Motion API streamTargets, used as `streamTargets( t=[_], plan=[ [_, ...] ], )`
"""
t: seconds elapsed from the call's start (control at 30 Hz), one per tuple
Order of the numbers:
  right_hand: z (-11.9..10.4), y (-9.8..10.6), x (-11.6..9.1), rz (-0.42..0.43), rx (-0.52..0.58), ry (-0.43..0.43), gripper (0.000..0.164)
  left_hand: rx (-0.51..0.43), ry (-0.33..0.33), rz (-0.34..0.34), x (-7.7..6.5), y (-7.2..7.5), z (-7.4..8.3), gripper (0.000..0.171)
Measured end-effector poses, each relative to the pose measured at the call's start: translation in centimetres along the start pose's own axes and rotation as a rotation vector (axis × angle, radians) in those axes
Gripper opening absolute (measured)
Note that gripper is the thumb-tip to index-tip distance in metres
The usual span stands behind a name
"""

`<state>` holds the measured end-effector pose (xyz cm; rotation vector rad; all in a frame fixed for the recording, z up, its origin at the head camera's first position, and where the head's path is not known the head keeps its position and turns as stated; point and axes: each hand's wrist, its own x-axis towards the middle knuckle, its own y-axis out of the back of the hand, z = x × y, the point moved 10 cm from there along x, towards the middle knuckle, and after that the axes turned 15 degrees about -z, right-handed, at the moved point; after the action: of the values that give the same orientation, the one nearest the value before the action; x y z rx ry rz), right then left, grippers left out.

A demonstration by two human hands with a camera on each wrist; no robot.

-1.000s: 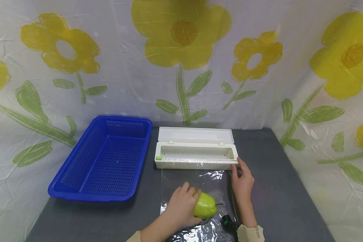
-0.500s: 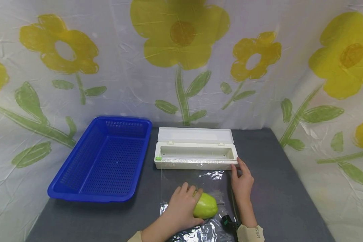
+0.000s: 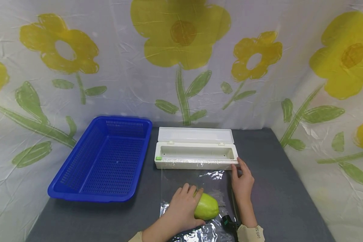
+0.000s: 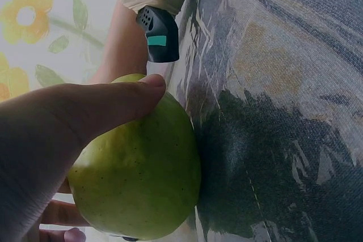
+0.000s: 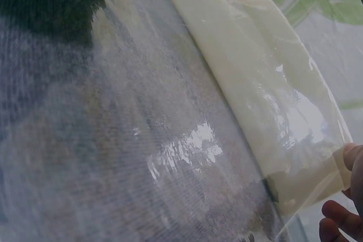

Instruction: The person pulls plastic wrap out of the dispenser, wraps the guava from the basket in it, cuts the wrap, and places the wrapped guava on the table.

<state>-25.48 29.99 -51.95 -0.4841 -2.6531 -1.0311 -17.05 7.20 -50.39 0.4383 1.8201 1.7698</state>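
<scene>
The left hand [image 3: 183, 208] grasped a green fruit [image 3: 207, 206], its thumb and fingers curled round it; the fruit lay on clear film [image 3: 184, 176], towards the near side of the grey bench [image 3: 284, 188], roughly midway between the left and right edges; the film ran from there to the front of a white box [image 3: 196, 145], which stood close to the back edge of the bench, its lid [image 3: 196, 135] swung open to the rear and a green tab [image 3: 158, 158] at its left front corner; the right hand [image 3: 243, 181] held the box's right front corner between thumb and forefinger; a black device [image 3: 229, 222] sat beside the right wrist; a blue basket [image 3: 90, 197] stood by the back left corner of the bench, left of the box; a flowered sheet [image 3: 124, 67] hung behind the back edge.
</scene>
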Motion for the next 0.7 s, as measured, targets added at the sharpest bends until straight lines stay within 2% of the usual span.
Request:
streamTargets(
  t=[0.37,0.7],
  plan=[
    [-0.6,0.0,0.1,-0.021,-0.004,0.003,0.04,-0.021,0.014,0.046,-0.8,0.6,-0.7,0.108],
    [-0.5,1.1,0.2,-0.092,-0.04,-0.043,0.047,-0.121,0.039,0.1,-2.8,2.0,-3.5,0.113]
  ],
)
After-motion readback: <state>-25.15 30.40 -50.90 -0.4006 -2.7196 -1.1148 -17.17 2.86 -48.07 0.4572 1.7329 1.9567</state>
